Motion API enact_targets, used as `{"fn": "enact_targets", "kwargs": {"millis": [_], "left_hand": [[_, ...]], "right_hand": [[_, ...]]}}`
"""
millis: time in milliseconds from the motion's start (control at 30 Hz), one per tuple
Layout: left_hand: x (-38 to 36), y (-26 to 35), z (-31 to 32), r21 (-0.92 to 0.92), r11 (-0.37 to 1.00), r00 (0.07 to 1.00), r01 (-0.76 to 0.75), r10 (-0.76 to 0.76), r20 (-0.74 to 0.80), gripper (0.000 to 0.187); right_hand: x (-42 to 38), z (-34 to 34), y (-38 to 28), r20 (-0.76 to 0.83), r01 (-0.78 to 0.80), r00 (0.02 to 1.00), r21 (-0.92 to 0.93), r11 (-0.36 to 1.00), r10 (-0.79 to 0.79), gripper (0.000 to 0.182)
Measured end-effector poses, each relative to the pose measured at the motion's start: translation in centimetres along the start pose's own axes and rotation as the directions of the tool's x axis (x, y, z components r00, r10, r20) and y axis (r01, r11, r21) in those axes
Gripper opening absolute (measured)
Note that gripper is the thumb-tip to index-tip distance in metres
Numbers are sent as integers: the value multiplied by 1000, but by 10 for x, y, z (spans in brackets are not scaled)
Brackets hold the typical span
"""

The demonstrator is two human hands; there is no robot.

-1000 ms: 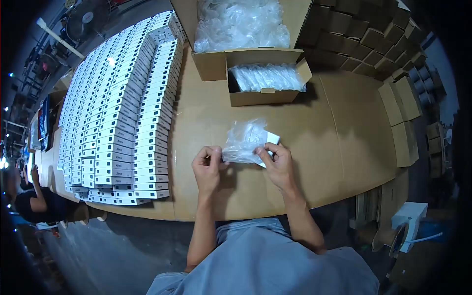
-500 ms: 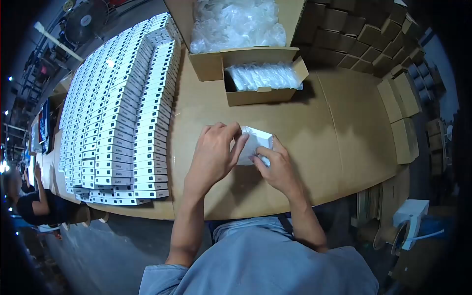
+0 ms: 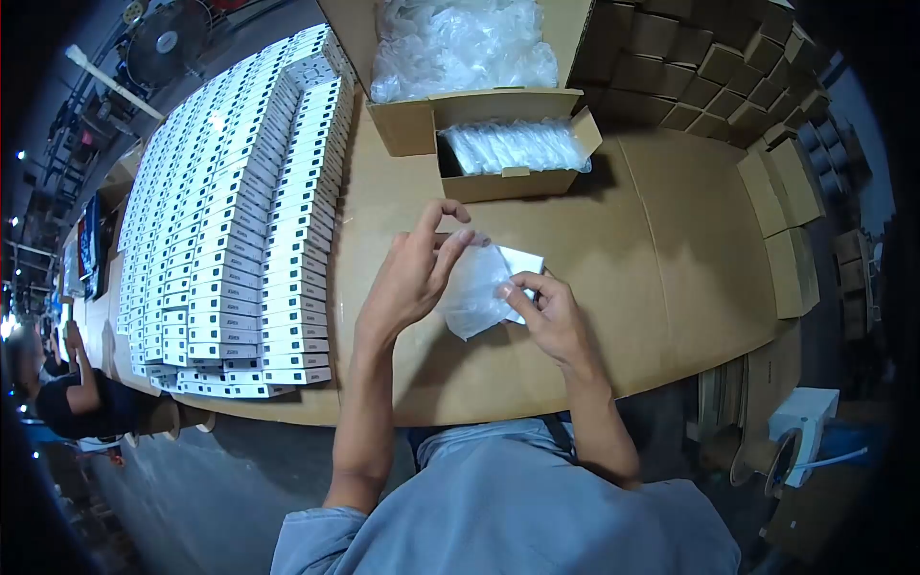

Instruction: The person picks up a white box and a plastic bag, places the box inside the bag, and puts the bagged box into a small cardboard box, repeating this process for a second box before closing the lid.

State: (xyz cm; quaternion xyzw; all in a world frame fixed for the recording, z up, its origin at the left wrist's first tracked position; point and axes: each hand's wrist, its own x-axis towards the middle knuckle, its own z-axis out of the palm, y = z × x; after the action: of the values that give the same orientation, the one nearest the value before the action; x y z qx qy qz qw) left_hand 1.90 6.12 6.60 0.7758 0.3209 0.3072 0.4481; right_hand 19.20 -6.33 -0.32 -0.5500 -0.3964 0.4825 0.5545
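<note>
A translucent plastic bag [image 3: 471, 295] hangs between my hands over the table, with a white box [image 3: 523, 263] behind its right side. My left hand [image 3: 414, 270] is at the bag's upper left, its index finger raised and bent; whether its other fingers pinch the bag's edge is hard to tell. Thumb and fingers of my right hand [image 3: 548, 314] close on the bag's right edge, in front of the white box. Farther back stands an open small carton [image 3: 508, 186] filled with clear-wrapped items [image 3: 517, 148].
Long rows of stacked white boxes [image 3: 225, 259] cover the left side. A large carton [image 3: 407, 125] of clear plastic bags [image 3: 465, 48] stands at the back. Brown cartons [image 3: 714, 67] are piled back right, others [image 3: 791, 273] at the right edge. A person [image 3: 81, 388] is at far left.
The bag has spread out leftward, away from the white box. My left hand has risen and its index finger has lifted. My right hand has shifted slightly right.
</note>
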Motion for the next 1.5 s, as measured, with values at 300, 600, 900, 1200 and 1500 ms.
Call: {"fn": "enact_targets", "kwargs": {"millis": [300,600,900,1200,1500], "left_hand": [[-19,-35,9,-365,926,958,-98,-11,-285,21],[-24,-62,17,-474,777,802,-414,65,-594,63],[-53,-58,25,-336,936,974,105,-165,-156,50],[-56,-46,38,-282,941,982,189,-178,65,48],[-56,-50,37,-279,947,987,162,-153,55,53]], "right_hand": [[-7,8,-3,-59,131,987,-216,968,-147,28],[-7,12,17,-156,69,986,50,996,-60,16],[1,-22,26,-28,47,999,183,982,-43,35],[36,-22,-52,-252,451,880,173,876,-403,45],[27,-18,-51,-72,376,926,87,923,-370,36]]}}
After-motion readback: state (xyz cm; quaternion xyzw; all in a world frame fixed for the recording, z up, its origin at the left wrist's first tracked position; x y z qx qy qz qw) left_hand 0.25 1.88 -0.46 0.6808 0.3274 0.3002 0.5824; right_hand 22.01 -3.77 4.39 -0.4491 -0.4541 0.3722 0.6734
